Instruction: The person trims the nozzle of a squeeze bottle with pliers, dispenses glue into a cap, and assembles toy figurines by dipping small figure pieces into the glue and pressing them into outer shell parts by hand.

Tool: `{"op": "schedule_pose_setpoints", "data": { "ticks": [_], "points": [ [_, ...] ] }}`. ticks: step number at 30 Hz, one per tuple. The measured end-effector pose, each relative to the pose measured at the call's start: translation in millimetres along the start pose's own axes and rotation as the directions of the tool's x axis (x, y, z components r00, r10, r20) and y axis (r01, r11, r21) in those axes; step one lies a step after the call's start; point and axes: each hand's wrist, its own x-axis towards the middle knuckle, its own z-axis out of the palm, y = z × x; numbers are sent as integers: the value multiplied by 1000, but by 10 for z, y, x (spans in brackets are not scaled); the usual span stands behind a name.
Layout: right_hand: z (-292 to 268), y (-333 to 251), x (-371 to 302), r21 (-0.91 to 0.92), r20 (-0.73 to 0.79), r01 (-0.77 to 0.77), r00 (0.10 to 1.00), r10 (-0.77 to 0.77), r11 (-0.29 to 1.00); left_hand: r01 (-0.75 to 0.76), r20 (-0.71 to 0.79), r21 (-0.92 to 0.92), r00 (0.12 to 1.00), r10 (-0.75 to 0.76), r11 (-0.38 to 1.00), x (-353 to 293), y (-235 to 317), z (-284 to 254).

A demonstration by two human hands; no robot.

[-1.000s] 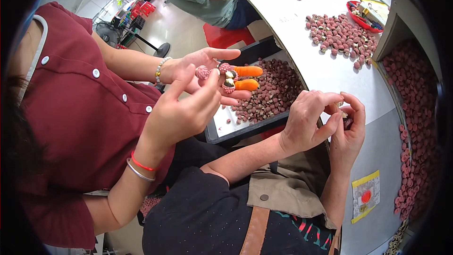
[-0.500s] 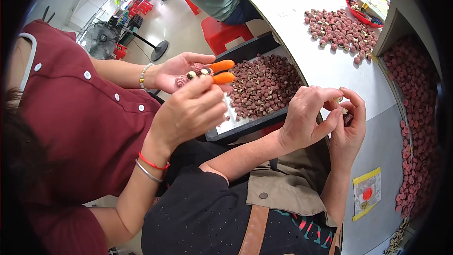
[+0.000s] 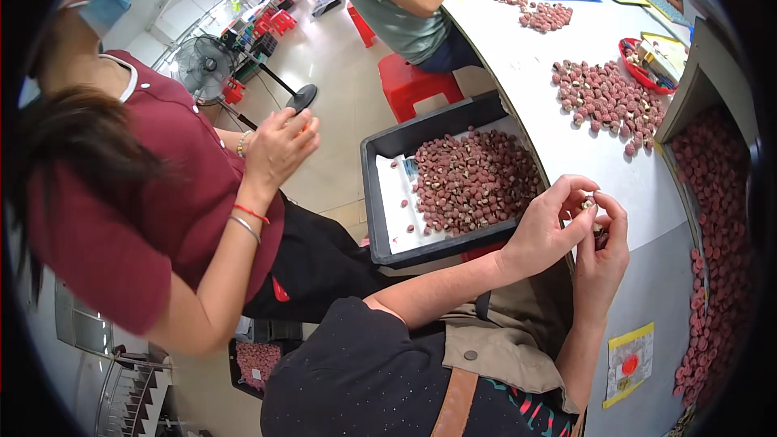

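Note:
My left hand point(image 3: 544, 235) and my right hand point(image 3: 600, 269) meet at the table's edge, fingertips together. Between them is a small knobbly piece point(image 3: 588, 204) with a cream tip, pinched by the fingers of both hands and mostly covered. A second dark reddish bit point(image 3: 600, 236) shows inside the curled fingers of my right hand; whether it belongs to the same piece I cannot tell. Just left of my hands, a black tray point(image 3: 437, 248) holds a heap of similar reddish-pink knobbly pieces point(image 3: 473, 182) with cream and dark parts.
Loose pieces point(image 3: 607, 101) lie on the white table point(image 3: 518, 57), near a red basket point(image 3: 647, 77). More pink pieces point(image 3: 712, 194) fill the space at right. A co-worker in maroon point(image 3: 178, 218) stands at left. A red stool point(image 3: 413, 85) and a fan point(image 3: 206, 65) stand beyond.
The view has shifted, showing more of the tray and room. The co-worker has drawn back from the tray, hands now together near their body. My hands keep the same pinch.

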Motion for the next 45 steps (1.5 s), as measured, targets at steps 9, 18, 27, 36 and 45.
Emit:
{"op": "schedule_pose_setpoints", "data": {
  "ticks": [9, 18, 27, 36, 45],
  "points": [
    [-174, -16, 5, 133, -106, -183, 975, 198, 974, 66, 49, 357, 995, -89, 932, 252, -316, -106],
    [-173, 16, 102, 319, -110, -78, 987, 118, 945, -311, 338, 594, 933, 121, 741, 646, -465, -38],
    [-110, 52, 78, 315, -54, -94, 992, 117, 944, -307, 237, 631, 951, 200, 712, 1528, -979, 309],
    [-160, -32, -55, -46, -110, 54, 992, -59, 997, -166, 135, 216, 981, 139, 962, 1600, -1217, 139],
    [-748, -375, -395, 869, -105, -201, 818, 565, 451, 248, 432, -485, 902, -17, 838, 72, -131, 273]
  ]
}}
